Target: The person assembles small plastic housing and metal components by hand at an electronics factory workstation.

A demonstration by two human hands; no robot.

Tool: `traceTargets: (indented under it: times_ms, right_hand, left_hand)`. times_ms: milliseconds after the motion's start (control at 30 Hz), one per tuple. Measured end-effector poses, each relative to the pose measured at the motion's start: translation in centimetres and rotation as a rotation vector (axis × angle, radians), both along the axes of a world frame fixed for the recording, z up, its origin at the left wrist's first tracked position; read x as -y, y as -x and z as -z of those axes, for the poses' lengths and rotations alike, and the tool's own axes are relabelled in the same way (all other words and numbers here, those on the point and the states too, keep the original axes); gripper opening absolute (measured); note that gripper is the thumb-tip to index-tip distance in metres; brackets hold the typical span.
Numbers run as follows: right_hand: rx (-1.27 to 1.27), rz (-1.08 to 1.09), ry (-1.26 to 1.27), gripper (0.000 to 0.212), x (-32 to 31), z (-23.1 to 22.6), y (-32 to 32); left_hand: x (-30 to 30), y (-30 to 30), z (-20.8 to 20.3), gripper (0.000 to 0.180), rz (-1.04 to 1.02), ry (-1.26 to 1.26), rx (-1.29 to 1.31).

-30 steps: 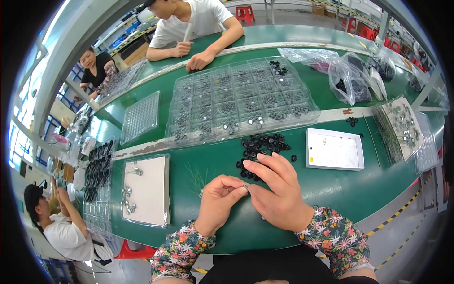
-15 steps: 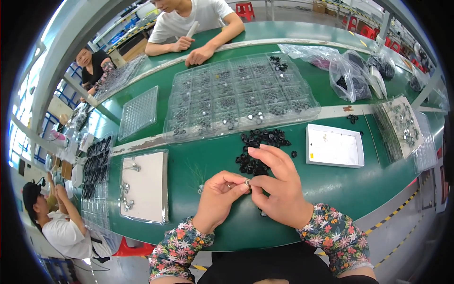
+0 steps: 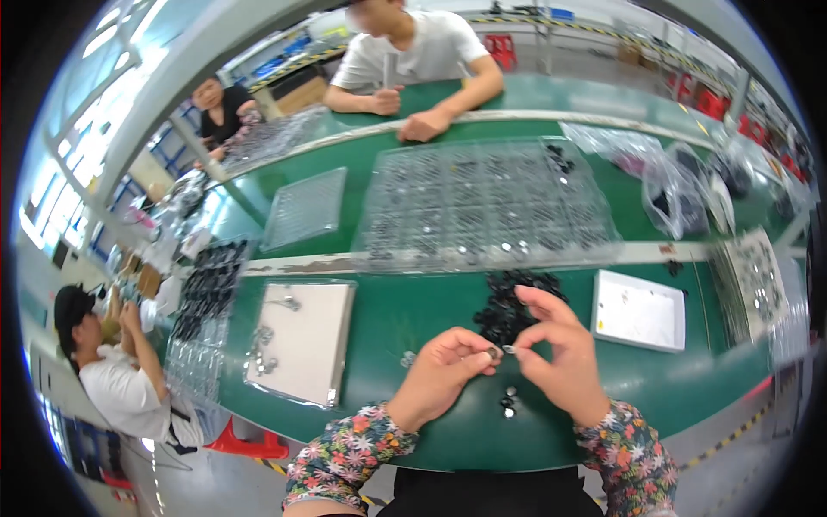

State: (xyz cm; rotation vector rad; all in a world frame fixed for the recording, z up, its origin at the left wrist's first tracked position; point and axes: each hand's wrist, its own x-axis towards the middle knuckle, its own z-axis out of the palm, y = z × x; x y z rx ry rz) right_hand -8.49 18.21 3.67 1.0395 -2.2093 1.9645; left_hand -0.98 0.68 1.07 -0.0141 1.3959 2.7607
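Note:
Above the green table (image 3: pixel 448 439), my left hand (image 3: pixel 439 375) pinches a small round dark part (image 3: pixel 493 352) between thumb and forefinger. Right beside it, my right hand (image 3: pixel 560 362) has thumb and forefinger closed on a tiny silvery-white piece (image 3: pixel 509 349), its other fingers raised. The two pieces are close together with a narrow gap. Just beyond my hands lies a heap of small black round parts (image 3: pixel 517 302). Several little shiny dark parts (image 3: pixel 509 403) rest on the table below my fingertips. Near my left hand is a small clear-and-silver part (image 3: pixel 407 358).
A bagged pale board (image 3: pixel 301 336) with small metal parts lies to the left. Beyond are a large clear compartment tray (image 3: pixel 482 198), an empty clear tray (image 3: pixel 306 207) and plastic bags (image 3: pixel 676 194). A shallow white box (image 3: pixel 639 312) stands right. Co-workers (image 3: pixel 413 60) sit across and at left.
The view has shifted, so the scene sits farther right and lower. My fingertips have parted slightly, and a silvery piece now shows at my right fingertips. More small parts show below my hands.

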Motion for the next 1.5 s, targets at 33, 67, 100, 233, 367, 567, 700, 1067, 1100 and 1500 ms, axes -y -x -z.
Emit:
traceTargets:
  times_ms: [33, 67, 100, 233, 367, 567, 700, 1067, 1100, 1500]
  right_hand:
    - [0.033, 0.008, 0.017, 0.007, -0.1, -0.4, 0.1]
    - [0.035, 0.002, 0.05, 0.007, 0.3, -0.9, 0.4]
    - [0.017, -0.029, 0.066, 0.006, 0.9, -1.5, 0.7]
    - [-0.151, -0.112, 0.042, 0.006, 3.4, -4.7, 0.6]
    - [-0.101, -0.066, 0.021, 0.007, 1.5, -4.0, 1.3]
    - [0.11, 0.058, 0.159, 0.007, -4.6, -1.0, 4.6]
    - [-0.175, 0.485, -0.112, 0.005, -9.2, -0.6, 6.4]
    - [-0.496, 0.57, -0.674, 0.011, -11.6, 1.7, 6.3]
    - [-0.514, 0.579, -0.702, 0.01, -11.6, 1.9, 6.3]
    - [-0.55, 0.668, -0.7, 0.009, -10.8, 1.7, 6.8]
  left_hand:
    - [-0.1, -0.1, -0.2, 0.011, -0.003, -0.006, 0.011]
    - [0.2, 0.1, -0.3, 0.015, -0.017, -0.021, -0.017]
    - [0.6, 0.0, -0.3, 0.015, -0.032, -0.015, -0.021]
    - [1.4, -0.3, -0.3, 0.021, -0.077, -0.051, -0.016]
    - [1.3, -0.3, 0.1, 0.02, -0.035, -0.032, -0.011]
    - [1.4, -0.4, -0.4, 0.02, -0.05, 0.026, -0.042]
    - [1.2, -0.6, -1.2, 0.017, -0.051, 0.042, -0.03]
    - [0.7, -0.7, -0.4, 0.013, 0.007, 0.02, -0.004]
    - [0.8, -0.7, -0.3, 0.013, 0.028, 0.017, -0.008]
    - [1.1, -0.4, -0.3, 0.015, 0.038, -0.008, -0.033]
